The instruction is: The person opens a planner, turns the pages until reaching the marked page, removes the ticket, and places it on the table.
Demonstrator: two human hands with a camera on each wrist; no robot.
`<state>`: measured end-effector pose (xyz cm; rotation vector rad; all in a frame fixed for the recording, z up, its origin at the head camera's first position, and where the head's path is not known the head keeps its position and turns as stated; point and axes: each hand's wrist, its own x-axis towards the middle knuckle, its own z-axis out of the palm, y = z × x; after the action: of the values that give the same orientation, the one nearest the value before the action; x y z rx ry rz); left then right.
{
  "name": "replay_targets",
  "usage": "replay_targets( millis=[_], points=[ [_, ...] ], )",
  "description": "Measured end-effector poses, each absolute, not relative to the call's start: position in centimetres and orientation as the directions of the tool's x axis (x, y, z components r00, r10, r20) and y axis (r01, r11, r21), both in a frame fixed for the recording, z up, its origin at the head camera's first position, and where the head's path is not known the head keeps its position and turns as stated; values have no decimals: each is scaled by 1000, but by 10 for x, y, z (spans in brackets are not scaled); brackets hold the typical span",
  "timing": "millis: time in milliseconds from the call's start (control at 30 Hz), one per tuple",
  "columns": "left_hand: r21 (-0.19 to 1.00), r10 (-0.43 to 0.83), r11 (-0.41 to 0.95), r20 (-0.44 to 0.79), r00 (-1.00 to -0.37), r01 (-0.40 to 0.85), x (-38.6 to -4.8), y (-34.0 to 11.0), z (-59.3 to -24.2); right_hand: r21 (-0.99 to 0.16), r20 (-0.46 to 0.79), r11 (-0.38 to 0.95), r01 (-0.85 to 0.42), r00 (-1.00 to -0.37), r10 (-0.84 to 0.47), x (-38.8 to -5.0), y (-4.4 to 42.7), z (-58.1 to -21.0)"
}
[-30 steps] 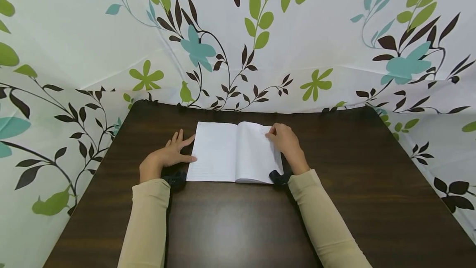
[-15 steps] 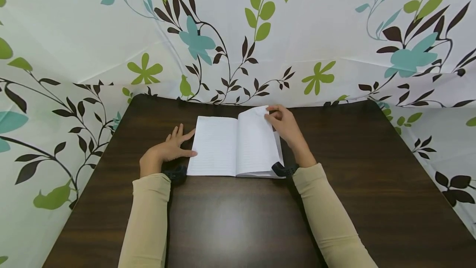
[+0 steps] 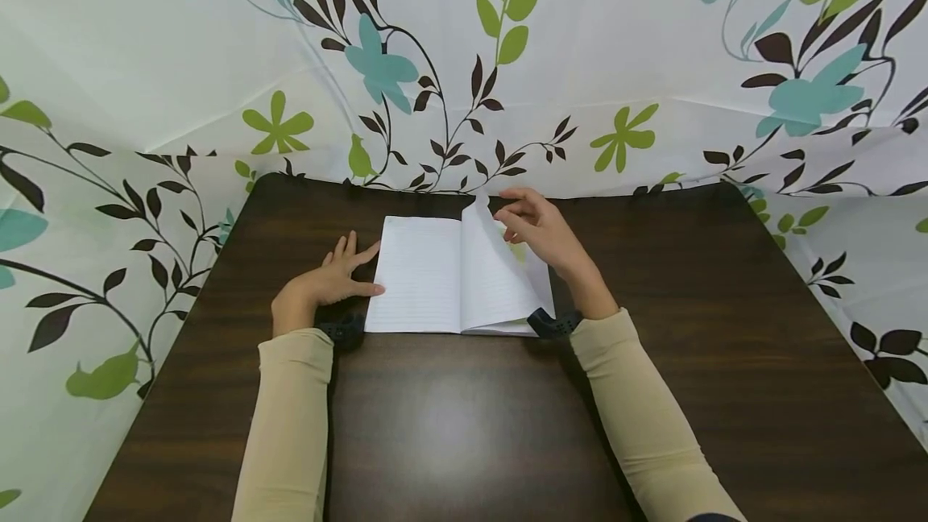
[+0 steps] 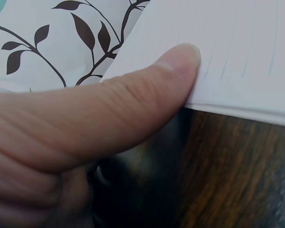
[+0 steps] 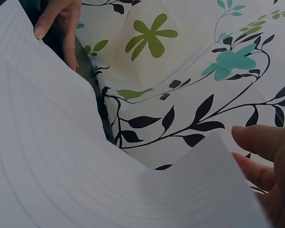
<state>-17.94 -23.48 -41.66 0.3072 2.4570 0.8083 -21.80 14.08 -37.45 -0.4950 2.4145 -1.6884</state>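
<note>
The right hand (image 3: 544, 234) had its fingers apart beside a raised page (image 3: 489, 272); one fingertip was partly hidden behind the paper, so contact could not be told. The left hand (image 3: 326, 288) was spread, thumb resting on the open notebook (image 3: 420, 276). A greenish patch (image 3: 519, 252), half covered, was indistinct. The notebook lay on the table (image 3: 449, 417), before a leaf-patterned cloth (image 3: 616, 47) cut off above.
</note>
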Motion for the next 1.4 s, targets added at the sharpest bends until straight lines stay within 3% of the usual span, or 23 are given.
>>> replay_targets(
  millis=[167, 300, 400, 633, 967, 1133, 1400],
  points=[
    [602, 361, 797, -415, -835, 45, -180, -234, -419, -881, -100, 464, -91, -924, -370, -215, 151, -367],
    [603, 361, 797, -414, -836, 46, -181, -235, -419, -796, -257, 602, -55, -871, -419, -212, 166, -359],
    [601, 360, 797, -410, -838, 48, -181, -236, -419, -778, -297, 624, -72, -833, -466, -210, 174, -356],
    [592, 359, 804, -412, -838, 53, -181, -236, -420, -855, -206, 509, -99, -836, -509, -207, 168, -355],
    [597, 355, 801, -407, -841, 48, -180, -234, -418, -949, -19, 287, -134, -880, -474, -200, 109, -361],
    [604, 364, 795, -404, -839, 54, -182, -230, -421, -929, -10, 331, -167, -881, -473, -200, 83, -364],
    [584, 326, 811, -419, -848, 24, -181, -234, -420, -813, -18, 481, -329, -811, -585, -207, 35, -367]
  ],
)
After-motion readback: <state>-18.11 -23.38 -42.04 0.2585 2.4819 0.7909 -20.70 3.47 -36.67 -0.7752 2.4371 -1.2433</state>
